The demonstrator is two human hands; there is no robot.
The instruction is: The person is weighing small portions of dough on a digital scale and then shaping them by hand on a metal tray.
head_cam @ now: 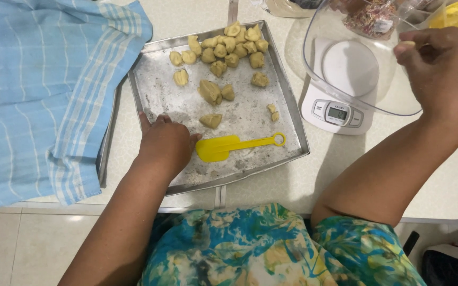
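Observation:
A square metal tray [292, 122] lies on the table with several pale dough pieces [223, 50] piled at its far side and a few loose ones nearer the middle. My left hand [164, 144] rests curled on the tray floor, fingers closed, next to a yellow plastic scraper [229, 145] and one dough piece [211, 120]. My right hand [443, 69] is raised over a clear bowl [324, 85] standing on a white kitchen scale [337, 113], and pinches a small bit of dough [408, 43] between fingertips.
A blue checked cloth [43, 100] covers another tray at the left. Bags and containers [372, 18] stand behind the scale. The table edge [271, 204] runs just in front of my body.

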